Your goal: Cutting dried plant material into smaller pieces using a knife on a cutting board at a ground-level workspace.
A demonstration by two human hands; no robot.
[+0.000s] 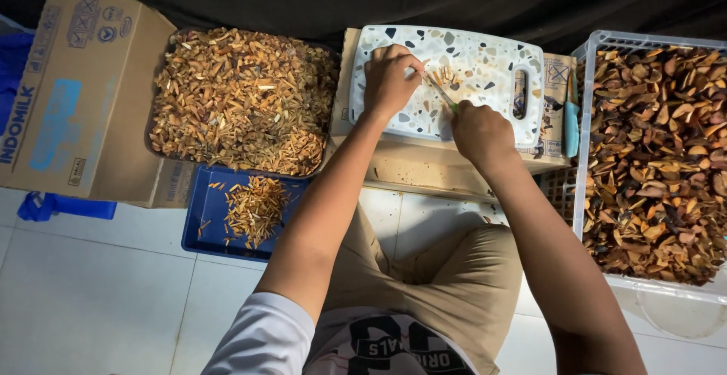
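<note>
Right hand (478, 131) (knife (440, 92)) cuts on speckled board (485, 61).

Both hands work on a speckled cutting board (485, 61) — left hand (390, 78) pinning pieces, right hand (478, 131) gripping a knife (439, 91).

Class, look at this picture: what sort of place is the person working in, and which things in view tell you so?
Probably an informal home workspace on a tiled floor: a cutting board resting on a cardboard box, beside a white crate of dried brown pieces.
</note>
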